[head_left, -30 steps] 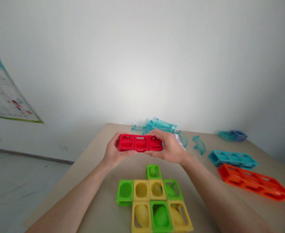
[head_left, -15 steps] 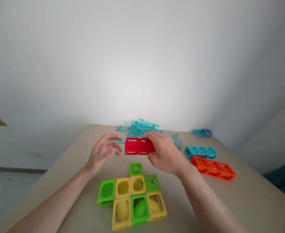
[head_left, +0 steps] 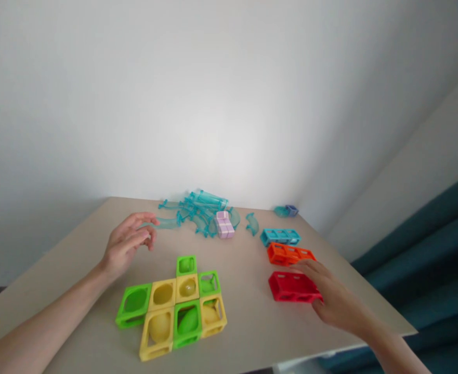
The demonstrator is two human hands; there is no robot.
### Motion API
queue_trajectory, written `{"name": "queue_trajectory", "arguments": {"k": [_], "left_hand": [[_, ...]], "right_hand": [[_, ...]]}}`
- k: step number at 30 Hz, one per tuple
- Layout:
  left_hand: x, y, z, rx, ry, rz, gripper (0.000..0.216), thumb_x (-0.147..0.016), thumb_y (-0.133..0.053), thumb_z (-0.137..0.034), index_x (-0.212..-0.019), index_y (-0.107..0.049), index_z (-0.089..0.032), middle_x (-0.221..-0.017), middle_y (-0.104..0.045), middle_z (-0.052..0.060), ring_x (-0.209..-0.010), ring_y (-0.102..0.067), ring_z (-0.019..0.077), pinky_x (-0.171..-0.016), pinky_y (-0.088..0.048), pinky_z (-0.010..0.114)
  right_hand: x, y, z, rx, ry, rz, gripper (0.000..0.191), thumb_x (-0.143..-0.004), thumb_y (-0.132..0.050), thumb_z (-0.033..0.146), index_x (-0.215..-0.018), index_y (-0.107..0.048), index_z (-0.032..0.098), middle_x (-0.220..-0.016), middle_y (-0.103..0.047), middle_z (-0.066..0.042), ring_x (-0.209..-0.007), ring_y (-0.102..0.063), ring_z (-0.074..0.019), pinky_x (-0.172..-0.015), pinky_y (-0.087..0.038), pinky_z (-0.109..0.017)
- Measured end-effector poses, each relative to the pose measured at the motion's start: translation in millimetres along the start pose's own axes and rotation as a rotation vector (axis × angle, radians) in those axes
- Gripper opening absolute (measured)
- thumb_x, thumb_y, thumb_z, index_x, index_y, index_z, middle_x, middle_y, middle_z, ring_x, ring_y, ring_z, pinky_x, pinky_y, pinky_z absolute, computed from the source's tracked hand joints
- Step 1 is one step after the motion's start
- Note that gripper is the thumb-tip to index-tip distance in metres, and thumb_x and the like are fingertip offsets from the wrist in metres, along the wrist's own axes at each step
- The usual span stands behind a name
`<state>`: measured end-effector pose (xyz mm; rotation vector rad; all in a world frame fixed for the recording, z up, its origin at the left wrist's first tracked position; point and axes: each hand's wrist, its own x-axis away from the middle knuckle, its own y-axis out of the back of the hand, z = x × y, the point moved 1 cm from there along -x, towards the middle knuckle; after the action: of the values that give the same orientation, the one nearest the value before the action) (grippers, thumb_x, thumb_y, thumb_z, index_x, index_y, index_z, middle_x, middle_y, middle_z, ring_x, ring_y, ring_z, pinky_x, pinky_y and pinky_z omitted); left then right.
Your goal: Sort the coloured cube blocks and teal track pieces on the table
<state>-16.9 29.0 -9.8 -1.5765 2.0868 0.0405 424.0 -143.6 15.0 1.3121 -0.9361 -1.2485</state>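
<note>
On the right side of the table, my right hand [head_left: 326, 293] has its thumb and fingers around the right end of a red hollow block strip [head_left: 291, 286], whose far end the hand covers. Just behind it lies an orange block strip [head_left: 287, 254], close to my fingertips. A turquoise block strip [head_left: 280, 236] sits beyond that. My left hand [head_left: 129, 241] hovers at the left with loosely bent fingers apart and nothing in them. Nearer me, green and yellow hollow cube blocks [head_left: 162, 294] lie joined in a flat group, some with rounded pieces inside.
Toward the wall lies a pile of clear turquoise track pieces and tubes [head_left: 201, 208]. A lilac block piece [head_left: 224, 225] stands in front of it. One curved turquoise piece [head_left: 252, 223] lies apart. A small blue-violet piece [head_left: 291, 210] is at the back right. Teal curtain [head_left: 439, 249] hangs beyond the table's right edge.
My right hand has carried the red block strip from the middle down to the right, before the orange strip. The lilac piece has come into sight. The view has turned right.
</note>
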Motion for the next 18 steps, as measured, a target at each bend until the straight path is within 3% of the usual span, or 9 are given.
{"name": "queue_trajectory", "arguments": {"k": [4,7,9,12,18], "left_hand": [[-0.9,2.2,0.8,-0.005,0.009,-0.033,0.025,-0.078,-0.065,-0.025,-0.102,-0.065,-0.022,-0.096,-0.064,0.005,-0.066,-0.055,0.0152,-0.049,-0.047,0.025],[-0.7,3.9,1.8,-0.025,0.002,-0.035,0.024,-0.079,-0.063,-0.024,-0.102,-0.065,-0.022,-0.096,-0.064,0.004,-0.066,-0.055,0.0144,-0.050,-0.046,0.024],[-0.9,6.0,3.7,-0.032,0.001,-0.030,0.024,-0.080,-0.062,-0.023,-0.103,-0.064,-0.021,-0.097,-0.063,0.004,-0.066,-0.055,0.0138,-0.050,-0.046,0.024],[-2.8,10.8,8.0,-0.036,-0.012,-0.022,0.029,-0.077,-0.062,-0.022,-0.105,-0.062,-0.019,-0.098,-0.062,0.006,-0.064,-0.055,0.0135,-0.048,-0.045,0.024],[-5.9,15.4,14.0,-0.030,-0.039,0.022,0.034,-0.075,-0.062,-0.021,-0.108,-0.059,-0.016,-0.100,-0.059,0.008,-0.064,-0.056,0.0134,-0.048,-0.044,0.025]], "right_hand": [[-20.6,5.5,-4.5,0.083,-0.122,-0.120,0.047,-0.078,-0.046,0.018,-0.123,-0.059,0.015,-0.128,-0.060,-0.015,-0.124,-0.051,-0.0291,-0.108,-0.037,-0.046],[-48.2,-10.5,-9.1,0.157,-0.191,-0.206,0.052,-0.092,-0.037,0.033,-0.137,-0.046,0.010,-0.143,-0.045,-0.016,-0.137,-0.035,-0.0301,-0.112,-0.030,-0.047],[-64.1,-26.4,-15.0,0.188,-0.254,-0.174,0.056,-0.096,-0.029,0.036,-0.146,-0.033,0.010,-0.152,-0.032,-0.015,-0.142,-0.022,-0.0333,-0.111,-0.028,-0.053],[-75.9,-45.9,-25.4,0.226,-0.334,-0.049,0.056,-0.097,-0.022,0.032,-0.150,-0.021,0.014,-0.155,-0.024,-0.012,-0.142,-0.018,-0.0338,-0.109,-0.030,-0.055],[-72.3,-53.0,-38.0,0.285,-0.259,0.023,0.055,-0.097,-0.016,0.030,-0.151,-0.019,0.022,-0.156,-0.020,-0.004,-0.143,-0.015,-0.0302,-0.112,-0.027,-0.051]]}}
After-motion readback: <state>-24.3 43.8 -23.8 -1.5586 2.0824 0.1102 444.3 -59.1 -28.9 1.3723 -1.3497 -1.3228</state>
